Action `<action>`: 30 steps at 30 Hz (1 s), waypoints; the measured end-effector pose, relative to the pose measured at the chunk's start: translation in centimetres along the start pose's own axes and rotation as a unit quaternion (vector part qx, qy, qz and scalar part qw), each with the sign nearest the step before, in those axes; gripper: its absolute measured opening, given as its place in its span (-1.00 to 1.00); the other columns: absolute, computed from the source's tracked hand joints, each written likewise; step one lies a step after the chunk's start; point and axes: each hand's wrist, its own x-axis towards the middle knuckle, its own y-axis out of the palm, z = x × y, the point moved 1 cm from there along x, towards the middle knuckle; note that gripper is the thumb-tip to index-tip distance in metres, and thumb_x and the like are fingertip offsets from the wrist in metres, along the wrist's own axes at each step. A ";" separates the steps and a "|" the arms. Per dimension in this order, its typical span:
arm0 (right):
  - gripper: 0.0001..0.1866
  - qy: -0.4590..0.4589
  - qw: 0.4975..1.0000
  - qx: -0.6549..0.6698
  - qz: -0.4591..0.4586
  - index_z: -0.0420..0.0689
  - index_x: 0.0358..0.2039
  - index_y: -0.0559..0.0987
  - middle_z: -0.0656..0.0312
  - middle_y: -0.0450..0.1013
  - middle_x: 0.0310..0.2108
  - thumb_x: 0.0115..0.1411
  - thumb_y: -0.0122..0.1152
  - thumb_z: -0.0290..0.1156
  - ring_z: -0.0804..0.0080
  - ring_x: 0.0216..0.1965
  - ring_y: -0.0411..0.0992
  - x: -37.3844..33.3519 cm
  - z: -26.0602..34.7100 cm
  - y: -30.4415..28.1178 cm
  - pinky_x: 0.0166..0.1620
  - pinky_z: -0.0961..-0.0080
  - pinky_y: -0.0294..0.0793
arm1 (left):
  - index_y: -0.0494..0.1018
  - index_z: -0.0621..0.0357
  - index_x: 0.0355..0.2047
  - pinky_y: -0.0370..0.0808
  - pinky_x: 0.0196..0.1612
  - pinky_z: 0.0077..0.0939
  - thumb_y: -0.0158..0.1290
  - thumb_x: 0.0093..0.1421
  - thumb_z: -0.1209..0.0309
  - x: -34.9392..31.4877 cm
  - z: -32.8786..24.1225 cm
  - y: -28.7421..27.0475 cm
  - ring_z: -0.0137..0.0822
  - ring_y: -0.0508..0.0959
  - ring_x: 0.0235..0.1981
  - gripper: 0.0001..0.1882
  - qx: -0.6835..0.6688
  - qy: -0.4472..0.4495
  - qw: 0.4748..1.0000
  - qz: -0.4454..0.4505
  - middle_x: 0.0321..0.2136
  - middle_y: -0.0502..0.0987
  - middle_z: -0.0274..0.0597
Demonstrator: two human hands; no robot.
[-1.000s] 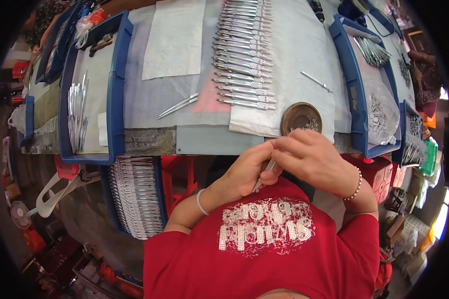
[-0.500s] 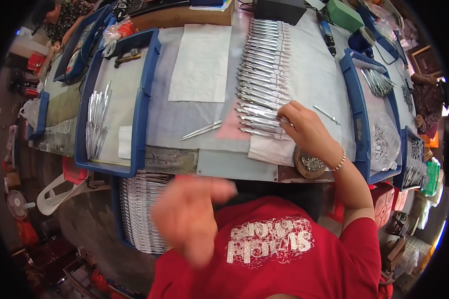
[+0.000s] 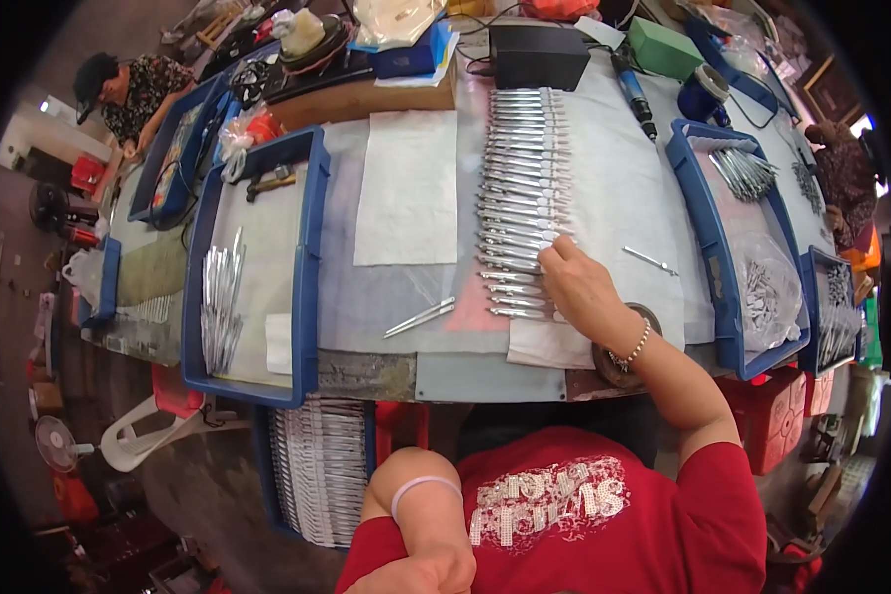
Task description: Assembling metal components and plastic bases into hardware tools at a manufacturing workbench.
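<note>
My right hand [image 3: 586,285], a beaded bracelet at its wrist, is over the near right side of a long row of slim silver metal pieces [image 3: 527,188]. Its fingers are curled together at the pieces' right ends; what they pinch is hidden. My left hand [image 3: 411,577] is raised close at the lower edge, partly cut off, with its fingers out of sight. Two slender metal pieces [image 3: 419,319] lie left of the row's near end. Right of my right hand rests a single metal rod [image 3: 650,260]. A small round dish [image 3: 646,315] is partly behind my right wrist.
A blue tray [image 3: 312,218] at left holds slim metal pieces and a hammer [image 3: 270,182]. Another blue tray [image 3: 691,218] at right holds rods and a bag of small parts. A power screwdriver [image 3: 634,94] lies at the back. Below the table edge is a filled crate [image 3: 317,470].
My left hand has moved back toward the lower edge, out of the space before the table. My right hand stays at the row, its fingers farther up it. The whole view has shifted.
</note>
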 end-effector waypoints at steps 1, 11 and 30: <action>-0.87 0.000 1.000 0.017 -0.018 -0.24 -0.42 0.33 0.04 0.28 -0.38 -0.04 0.03 -0.62 0.08 -0.35 0.37 -0.4 0.1 -0.5 -0.33 0.30 0.41 | 0.41 0.12 -0.48 0.05 -0.70 -0.69 -0.03 0.09 0.58 0.0 0.3 0.3 -0.58 0.19 -0.77 -0.92 0.005 0.023 1.000 -0.011 -0.59 0.30 -0.44; -0.79 -0.005 0.983 0.181 -0.029 -0.21 -0.31 0.42 0.07 0.33 -0.35 -0.01 0.16 -0.55 0.08 -0.38 0.39 -6.2 2.3 -5.2 -0.36 0.33 0.40 | 0.21 0.13 -0.71 0.06 -0.79 -0.65 -0.15 -0.05 0.77 -3.3 1.0 1.0 -0.60 0.23 -0.83 -0.75 -0.015 0.133 0.984 0.116 -0.73 0.27 -0.38; -0.82 -0.082 0.971 0.225 -0.025 -0.15 -0.32 0.40 0.15 0.33 -0.36 0.03 0.13 -0.46 0.15 -0.36 0.40 -14.0 4.2 -5.4 -0.35 0.32 0.42 | 0.36 0.17 -0.47 0.14 -0.68 -0.68 -0.12 0.11 0.56 3.2 -3.4 6.6 -0.58 0.23 -0.77 -0.93 -0.088 0.120 0.975 0.165 -0.65 0.28 -0.43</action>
